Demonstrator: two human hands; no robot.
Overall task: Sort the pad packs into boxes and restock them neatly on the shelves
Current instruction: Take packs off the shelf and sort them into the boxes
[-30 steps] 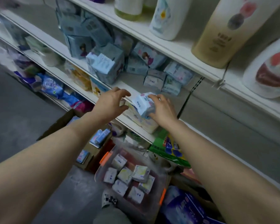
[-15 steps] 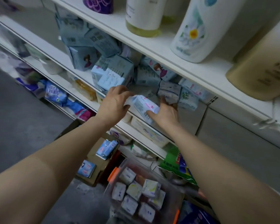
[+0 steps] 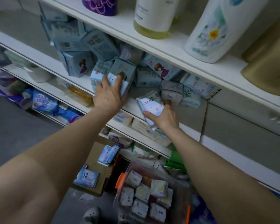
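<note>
1. The left hand (image 3: pixel 109 94) reaches up to the middle shelf (image 3: pixel 81 73), fingers spread and nearly straight, pressing flat against the front of a grey-blue pad box (image 3: pixel 122 70). It grips nothing.
2. That box stands upright at the left hand's fingertips, tilted a little, in a jumbled cluster of similar pale blue boxes (image 3: pixel 81 50) that lean at different angles above and to the left of the hand.
3. The right hand (image 3: pixel 166 117) holds a white and pink pad pack (image 3: pixel 149 110), thumb on the near face and fingers curled round its far side.
4. The pack sits at the front edge of the shelf, just right of the left hand. Its long axis runs from the shelf's front lip, near the wrist, up and left toward the back of the shelf.
5. Just beyond the right hand's fingertips lies a grey wrapped pack (image 3: pixel 171 92), with more pale packs (image 3: pixel 191 96) touching it on the right.
6. Below both forearms, on the floor, a clear plastic bin (image 3: pixel 178 181) with orange clips holds small white pad packs (image 3: pixel 145 196) lying side by side.
7. Under the left forearm, a cardboard box (image 3: pixel 102 180) carries two blue packs (image 3: pixel 86 177).
8. Above the hands, the top shelf (image 3: pixel 176 50) bears large bottles (image 3: pixel 217 28).
</note>
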